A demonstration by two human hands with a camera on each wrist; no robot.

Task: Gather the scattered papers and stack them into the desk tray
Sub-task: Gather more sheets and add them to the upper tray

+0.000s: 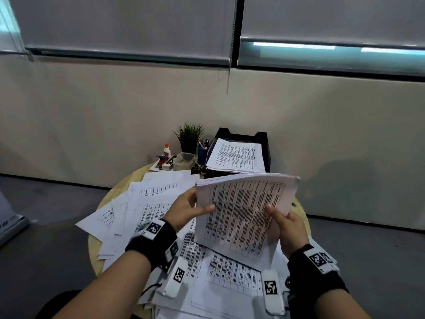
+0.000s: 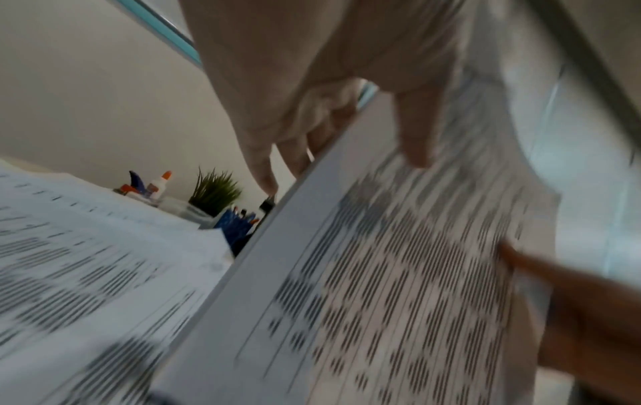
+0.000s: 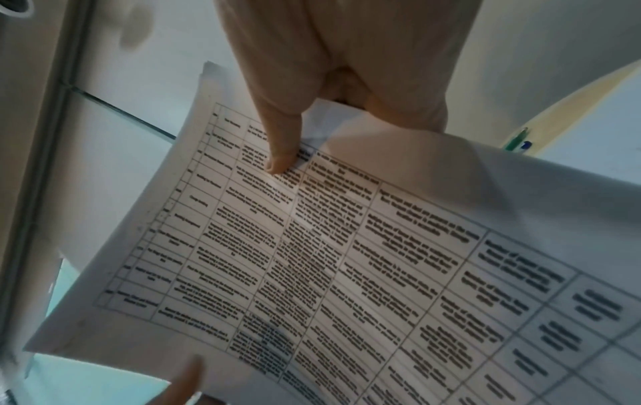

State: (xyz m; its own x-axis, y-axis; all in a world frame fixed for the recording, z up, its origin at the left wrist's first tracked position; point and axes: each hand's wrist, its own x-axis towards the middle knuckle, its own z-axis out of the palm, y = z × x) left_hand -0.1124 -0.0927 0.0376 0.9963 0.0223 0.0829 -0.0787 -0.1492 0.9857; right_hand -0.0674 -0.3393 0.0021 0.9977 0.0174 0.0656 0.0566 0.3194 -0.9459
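Note:
I hold a sheaf of printed papers [image 1: 243,210] upright above the round wooden table [image 1: 94,247], between both hands. My left hand [image 1: 190,209] pinches its left edge, thumb on the front, fingers behind. My right hand [image 1: 284,223] grips the right edge the same way. The left wrist view shows the sheaf [image 2: 399,274] and my left hand [image 2: 333,128] on its edge; the right wrist view shows the sheaf [image 3: 312,246] under my thumb. Beyond the sheaf stands the black desk tray [image 1: 239,134] with a paper pile [image 1: 236,156] in it. Loose sheets [image 1: 147,203] cover the table.
Left of the tray stand a small potted plant [image 1: 189,137], a blue pen cup [image 1: 202,153], a clear plastic box [image 1: 184,161], a glue bottle [image 1: 167,150] and a stapler. A green pen [image 3: 516,139] lies near the table's right edge. A wall rises behind.

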